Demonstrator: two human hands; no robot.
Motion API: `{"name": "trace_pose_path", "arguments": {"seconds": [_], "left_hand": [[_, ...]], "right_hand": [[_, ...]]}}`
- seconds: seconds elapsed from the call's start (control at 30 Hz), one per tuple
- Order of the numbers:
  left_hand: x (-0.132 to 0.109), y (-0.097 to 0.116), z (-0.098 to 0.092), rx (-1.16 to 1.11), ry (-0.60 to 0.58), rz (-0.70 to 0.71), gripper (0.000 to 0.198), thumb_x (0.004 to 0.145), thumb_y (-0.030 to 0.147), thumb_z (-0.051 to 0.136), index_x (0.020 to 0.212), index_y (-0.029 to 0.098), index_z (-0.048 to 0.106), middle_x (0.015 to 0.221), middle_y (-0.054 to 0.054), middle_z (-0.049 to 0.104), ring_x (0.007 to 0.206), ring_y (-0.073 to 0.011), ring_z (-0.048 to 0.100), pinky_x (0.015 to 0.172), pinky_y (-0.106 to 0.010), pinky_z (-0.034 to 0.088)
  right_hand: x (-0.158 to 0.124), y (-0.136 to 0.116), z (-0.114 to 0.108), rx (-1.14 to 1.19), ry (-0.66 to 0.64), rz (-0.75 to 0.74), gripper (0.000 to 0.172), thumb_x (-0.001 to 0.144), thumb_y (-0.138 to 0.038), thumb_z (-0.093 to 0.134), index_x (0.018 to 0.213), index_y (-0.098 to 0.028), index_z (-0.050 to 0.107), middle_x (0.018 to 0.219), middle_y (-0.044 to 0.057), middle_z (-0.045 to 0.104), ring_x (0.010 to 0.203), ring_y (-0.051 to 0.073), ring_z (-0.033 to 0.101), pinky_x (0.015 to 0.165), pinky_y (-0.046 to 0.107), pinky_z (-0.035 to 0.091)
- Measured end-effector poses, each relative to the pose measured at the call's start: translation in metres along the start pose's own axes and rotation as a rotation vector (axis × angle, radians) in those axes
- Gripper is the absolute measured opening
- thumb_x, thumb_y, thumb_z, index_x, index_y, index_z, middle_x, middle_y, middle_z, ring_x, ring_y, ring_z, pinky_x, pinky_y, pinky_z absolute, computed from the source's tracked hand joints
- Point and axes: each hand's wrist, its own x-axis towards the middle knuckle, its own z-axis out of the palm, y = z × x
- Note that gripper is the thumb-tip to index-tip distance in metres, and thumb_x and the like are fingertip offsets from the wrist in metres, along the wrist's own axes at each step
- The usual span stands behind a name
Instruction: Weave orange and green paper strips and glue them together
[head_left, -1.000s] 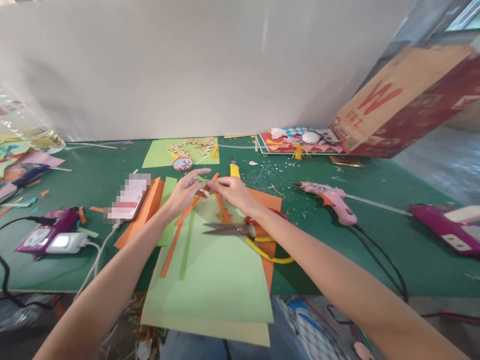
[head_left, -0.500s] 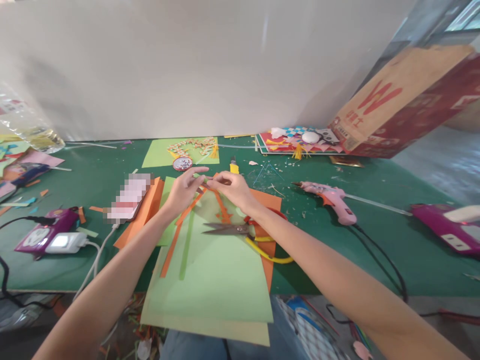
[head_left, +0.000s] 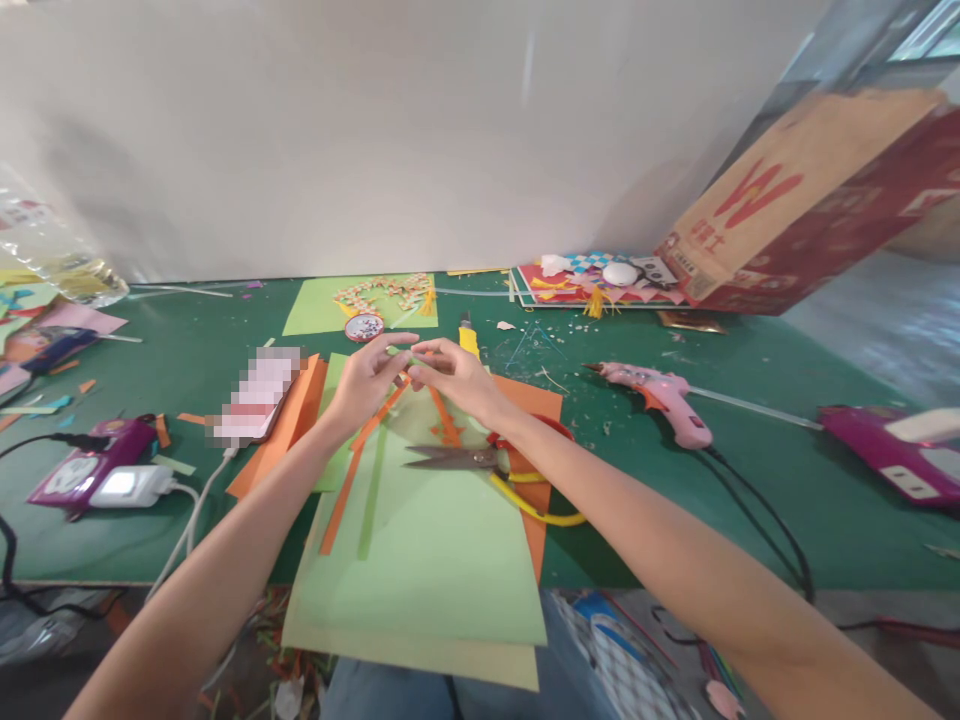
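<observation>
Over the top of the light green paper sheets [head_left: 442, 560], my left hand [head_left: 369, 382] and my right hand [head_left: 459, 380] meet fingertip to fingertip. Both are closed in a pinch on a small green paper strip [head_left: 395, 352]. Orange paper strips [head_left: 343, 500] trail down from beneath the hands; the fingers hide how they join the green one. A loose green strip [head_left: 369, 505] lies on the sheet. Below my right hand, scissors [head_left: 454, 458] with red and yellow handles rest with their blades slightly apart, pointing left. A yellow cutter knife [head_left: 468, 340] lies just beyond the hands.
Orange paper [head_left: 262, 455] and a phone [head_left: 259, 395] lie to the left, near a purple power strip [head_left: 105, 460]. Right of the hands is a pink glue gun [head_left: 664, 395] with a cord. A paper bag [head_left: 795, 200] leans behind a pile of paper crafts [head_left: 600, 285].
My right hand has shifted slightly left and its fingers now overlap more with those of my left hand. My left hand stays nearly in place. Everything on the table looks unmoved.
</observation>
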Motion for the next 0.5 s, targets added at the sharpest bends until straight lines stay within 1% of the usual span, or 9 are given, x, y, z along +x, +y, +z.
{"name": "trace_pose_path", "arguments": {"seconds": [0.13,0.2,0.27,0.37,0.43,0.5], "left_hand": [[-0.0003,0.0003,-0.0013,0.024,-0.007,0.015,0.027,0.079,0.033,0.059,0.100,0.018,0.067,0.066,0.000,0.064,0.056,-0.0106,0.056,0.055,-0.022,0.046],[-0.0001,-0.0001,-0.0018,0.030,-0.009,0.013,0.027,0.079,0.033,0.058,0.100,0.018,0.067,0.067,0.000,0.063,0.057,-0.0107,0.056,0.054,-0.022,0.045],[0.0000,-0.0012,-0.0018,0.030,-0.013,0.017,0.028,0.079,0.033,0.058,0.100,0.017,0.067,0.068,-0.001,0.064,0.060,-0.0117,0.058,0.055,-0.022,0.045],[-0.0001,-0.0035,-0.0013,0.053,0.002,0.018,0.028,0.079,0.032,0.059,0.101,0.016,0.067,0.064,0.000,0.063,0.061,-0.0125,0.060,0.055,-0.022,0.045],[-0.0002,-0.0045,-0.0011,0.084,0.049,0.016,0.027,0.078,0.032,0.062,0.099,0.017,0.067,0.062,0.001,0.063,0.060,-0.0124,0.061,0.054,-0.021,0.045],[-0.0003,-0.0047,-0.0011,0.106,0.113,0.022,0.022,0.075,0.032,0.065,0.092,0.017,0.067,0.064,0.000,0.065,0.059,-0.0123,0.062,0.054,-0.021,0.044]], "right_hand": [[-0.0011,-0.0037,0.0002,0.010,-0.033,-0.017,0.041,0.063,-0.048,0.075,0.087,-0.019,0.060,0.063,-0.003,0.061,0.058,0.012,0.056,0.068,0.030,0.047],[-0.0007,-0.0040,-0.0005,-0.024,-0.030,-0.030,0.036,0.066,-0.049,0.073,0.082,-0.019,0.061,0.056,-0.004,0.059,0.054,0.011,0.054,0.064,0.029,0.045],[-0.0001,-0.0035,-0.0012,-0.045,-0.024,-0.029,0.035,0.066,-0.049,0.073,0.080,-0.019,0.062,0.053,-0.005,0.058,0.053,0.011,0.053,0.062,0.029,0.044],[0.0008,-0.0020,-0.0020,-0.052,-0.002,-0.011,0.036,0.064,-0.047,0.075,0.083,-0.018,0.062,0.051,-0.005,0.059,0.052,0.012,0.054,0.062,0.029,0.044],[0.0013,-0.0008,-0.0026,-0.054,0.009,-0.008,0.035,0.065,-0.043,0.074,0.086,-0.018,0.062,0.051,-0.005,0.060,0.051,0.012,0.054,0.062,0.029,0.043],[0.0015,0.0002,-0.0031,-0.060,0.012,-0.011,0.030,0.069,-0.038,0.071,0.088,-0.017,0.062,0.050,-0.005,0.060,0.051,0.011,0.054,0.061,0.029,0.043]]}}
